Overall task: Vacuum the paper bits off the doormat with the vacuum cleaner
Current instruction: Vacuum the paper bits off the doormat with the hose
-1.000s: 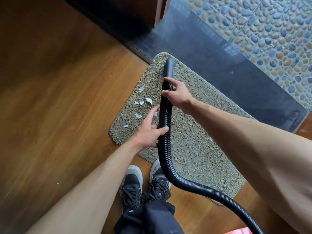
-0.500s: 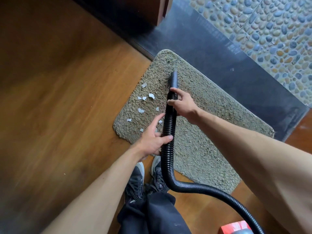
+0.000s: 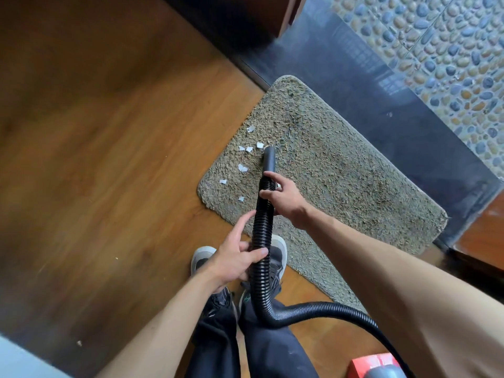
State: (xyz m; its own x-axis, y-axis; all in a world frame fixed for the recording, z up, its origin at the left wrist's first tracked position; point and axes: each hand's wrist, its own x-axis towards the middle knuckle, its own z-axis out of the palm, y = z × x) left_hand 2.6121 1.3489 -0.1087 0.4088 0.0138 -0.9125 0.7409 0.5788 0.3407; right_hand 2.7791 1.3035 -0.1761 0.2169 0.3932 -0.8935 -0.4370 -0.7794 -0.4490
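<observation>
Over the doormat (image 3: 341, 173) — nozzle (image 3: 269, 158) beside paper bits (image 3: 242, 168); hands (image 3: 234, 259) (image 3: 285, 199) around hose (image 3: 262, 236)

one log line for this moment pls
nozzle beside paper bits on doormat | left hand holds hose | right hand grips hose

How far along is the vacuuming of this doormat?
Done: nothing clearly. About seven paper bits lie on the left part of the doormat. In hand: the left hand and right hand grip the vacuum hose, its nozzle beside one bit. Left: all visible bits.
</observation>
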